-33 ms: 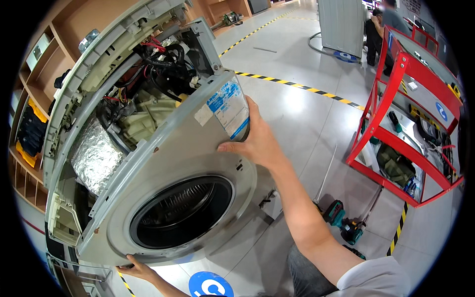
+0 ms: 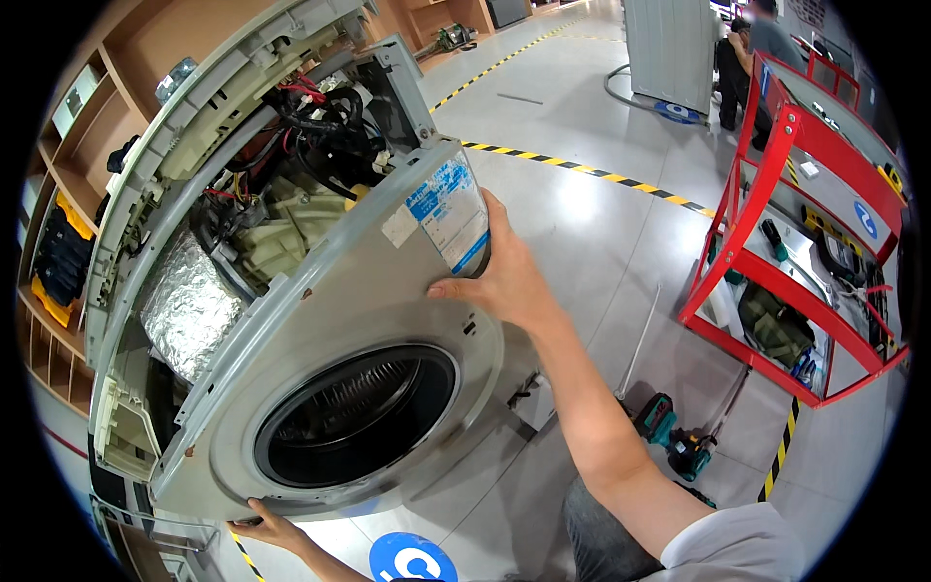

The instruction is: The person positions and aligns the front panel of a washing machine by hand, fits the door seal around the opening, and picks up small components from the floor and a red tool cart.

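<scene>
A grey washing machine front panel [image 2: 330, 301] with a round dark door opening [image 2: 357, 415] and a blue-white label [image 2: 448, 209] fills the lower left middle. Behind it the opened machine shows wiring [image 2: 320, 131] and a foil-covered part [image 2: 184, 301]. My right hand [image 2: 495, 272] grips the panel’s right edge beside the label, thumb on the front face, fingertips hidden around the edge. Down at the panel’s lower left, my left hand [image 2: 267, 526] holds the bottom edge, thumb on top and fingers partly hidden.
At right stands a red cart [image 2: 747, 272] holding tools. Cordless power tools [image 2: 679, 441] and a thin rod [image 2: 635, 349] lie on the floor. Wooden shelving [image 2: 73, 155] lines the left. At the back are a grey appliance [image 2: 667, 53] with a hose and two people [image 2: 737, 68].
</scene>
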Demonstrator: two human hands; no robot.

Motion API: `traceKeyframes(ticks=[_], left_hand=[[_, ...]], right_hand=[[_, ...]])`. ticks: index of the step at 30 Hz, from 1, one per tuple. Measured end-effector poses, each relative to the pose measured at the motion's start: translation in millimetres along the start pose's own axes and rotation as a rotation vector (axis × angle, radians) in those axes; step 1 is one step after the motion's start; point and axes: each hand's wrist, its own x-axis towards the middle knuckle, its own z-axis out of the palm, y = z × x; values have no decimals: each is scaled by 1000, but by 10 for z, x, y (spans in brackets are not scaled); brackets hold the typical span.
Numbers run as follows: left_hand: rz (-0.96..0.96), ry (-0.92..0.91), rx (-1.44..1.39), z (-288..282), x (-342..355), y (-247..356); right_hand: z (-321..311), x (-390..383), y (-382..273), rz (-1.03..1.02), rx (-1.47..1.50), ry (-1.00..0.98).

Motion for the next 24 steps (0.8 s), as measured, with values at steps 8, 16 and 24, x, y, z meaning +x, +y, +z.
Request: traceKeyframes(ticks=[8, 16, 24], left_hand=[[-64, -34, -22, 22, -34, 88], [4, -44, 32, -38, -3, 143], [-34, -81, -59, 9, -6, 37]], right_hand=[[83, 10, 217, -3, 157, 103], [153, 4, 251, 12, 278, 101], [-7, 172, 290, -115, 304, 7]])
